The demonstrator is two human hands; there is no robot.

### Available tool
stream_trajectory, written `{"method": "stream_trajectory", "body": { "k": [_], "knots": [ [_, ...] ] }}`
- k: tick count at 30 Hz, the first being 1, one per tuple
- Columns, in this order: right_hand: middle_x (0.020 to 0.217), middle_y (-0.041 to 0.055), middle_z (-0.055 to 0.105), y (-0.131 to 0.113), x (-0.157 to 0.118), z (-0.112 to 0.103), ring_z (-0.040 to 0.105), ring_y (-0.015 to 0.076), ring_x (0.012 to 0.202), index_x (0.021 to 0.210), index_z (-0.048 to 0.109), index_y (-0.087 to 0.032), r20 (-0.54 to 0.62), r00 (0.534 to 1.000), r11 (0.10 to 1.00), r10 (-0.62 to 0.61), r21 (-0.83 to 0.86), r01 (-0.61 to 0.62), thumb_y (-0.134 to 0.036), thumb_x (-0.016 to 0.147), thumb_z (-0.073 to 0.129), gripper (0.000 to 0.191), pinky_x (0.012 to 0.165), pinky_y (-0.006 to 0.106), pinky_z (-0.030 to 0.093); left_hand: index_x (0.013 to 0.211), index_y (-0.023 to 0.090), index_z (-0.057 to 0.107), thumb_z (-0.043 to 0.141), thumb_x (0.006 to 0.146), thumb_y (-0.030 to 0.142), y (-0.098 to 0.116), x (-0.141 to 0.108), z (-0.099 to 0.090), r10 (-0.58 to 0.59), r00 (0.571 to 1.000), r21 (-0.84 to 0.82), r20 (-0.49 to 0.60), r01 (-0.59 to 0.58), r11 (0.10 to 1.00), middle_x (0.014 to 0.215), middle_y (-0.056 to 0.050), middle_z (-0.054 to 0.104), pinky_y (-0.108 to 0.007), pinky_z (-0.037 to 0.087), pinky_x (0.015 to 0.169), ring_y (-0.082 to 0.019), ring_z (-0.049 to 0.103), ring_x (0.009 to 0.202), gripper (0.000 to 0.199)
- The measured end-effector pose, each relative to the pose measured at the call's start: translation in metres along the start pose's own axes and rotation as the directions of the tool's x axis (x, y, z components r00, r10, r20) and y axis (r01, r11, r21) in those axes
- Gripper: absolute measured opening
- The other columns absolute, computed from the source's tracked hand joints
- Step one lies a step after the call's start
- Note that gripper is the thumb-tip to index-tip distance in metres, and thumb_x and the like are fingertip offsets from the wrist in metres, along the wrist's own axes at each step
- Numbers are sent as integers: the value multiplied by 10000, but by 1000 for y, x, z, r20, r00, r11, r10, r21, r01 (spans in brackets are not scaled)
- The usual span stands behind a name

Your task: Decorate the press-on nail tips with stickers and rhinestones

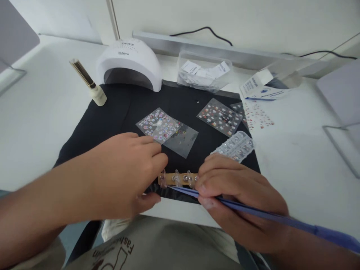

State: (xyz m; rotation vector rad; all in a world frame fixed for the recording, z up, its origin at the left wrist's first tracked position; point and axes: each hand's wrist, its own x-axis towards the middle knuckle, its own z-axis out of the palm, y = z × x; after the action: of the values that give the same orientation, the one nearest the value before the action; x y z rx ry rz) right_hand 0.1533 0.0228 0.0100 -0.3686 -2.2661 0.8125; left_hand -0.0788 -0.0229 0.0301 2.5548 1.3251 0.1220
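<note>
My right hand (239, 198) is closed around a pair of blue tweezers (253, 210). Their tips reach the left end of a narrow gold-coloured strip (168, 179), where several clear false nails (177, 178) stand in a row on round mounts. My left hand (132, 172) is curled at the strip's left end and grips it, with the exact contact of the fingers partly hidden. The right fingertips cover the strip's right end. Just beyond my right hand lies a clear compartment case (237, 145) of small shiny pieces.
On the black mat (120, 112) lie sticker sheets (159, 125) and a sheet with small orange and white designs (219, 116). Behind are a white nail lamp (129, 62), a polish bottle (98, 95), a clear bin of packets (204, 73) and an opened box (261, 86).
</note>
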Motion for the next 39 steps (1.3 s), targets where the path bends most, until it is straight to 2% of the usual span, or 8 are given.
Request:
{"method": "stream_trajectory", "body": {
  "k": [3,8,11,14,19,33,39],
  "knots": [
    [716,13,706,-2,0,1,635,151,671,896,593,-195,31,999,1000,7,-8,-7,-8,815,547,208,694,357,551,821,192,636,726,781,332,-2,-9,2,-2,999,-7,-38,2,1000,789,-15,613,-409,434,649,-249,578,752,172],
    [714,22,715,-4,3,2,651,157,674,898,592,-179,48,999,999,-7,-35,9,6,802,557,211,674,353,544,1031,136,639,668,822,267,-13,-11,19,56,981,-236,-186,-100,967,932,-53,647,-366,474,671,-218,594,823,248],
    [716,31,713,-4,4,2,641,163,677,906,598,-172,33,999,1000,4,-27,-3,1,794,565,209,640,350,530,1068,111,613,688,801,259,-17,-8,30,44,966,-274,-255,-116,955,939,-62,647,-363,486,675,-222,598,836,314],
    [721,32,710,-4,4,1,634,169,683,913,599,-172,64,997,999,36,-30,-34,3,789,562,218,640,361,530,1065,114,619,703,792,295,-16,-6,36,37,971,-295,-236,-108,949,936,-63,645,-371,492,656,-230,605,819,338],
    [780,34,729,-3,2,0,653,180,720,960,592,-172,124,989,997,81,-19,-80,22,770,574,272,692,389,573,965,120,654,680,814,305,-13,-3,42,24,978,-318,-206,-90,944,886,-61,634,-368,480,606,-226,600,759,241],
    [767,26,717,-7,1,1,640,178,696,960,598,-177,121,988,995,101,-20,-99,41,757,562,300,669,383,574,941,126,670,644,852,246,-13,-2,45,16,961,-273,-275,-94,957,862,-51,642,-312,438,586,-188,581,738,151],
    [753,24,719,-7,1,0,640,179,685,951,598,-177,143,985,995,100,-18,-98,24,754,569,282,660,386,578,923,119,683,633,849,227,-12,-3,44,19,959,-290,-284,-104,951,857,-61,648,-325,452,599,-196,586,736,140]
  ]
}}
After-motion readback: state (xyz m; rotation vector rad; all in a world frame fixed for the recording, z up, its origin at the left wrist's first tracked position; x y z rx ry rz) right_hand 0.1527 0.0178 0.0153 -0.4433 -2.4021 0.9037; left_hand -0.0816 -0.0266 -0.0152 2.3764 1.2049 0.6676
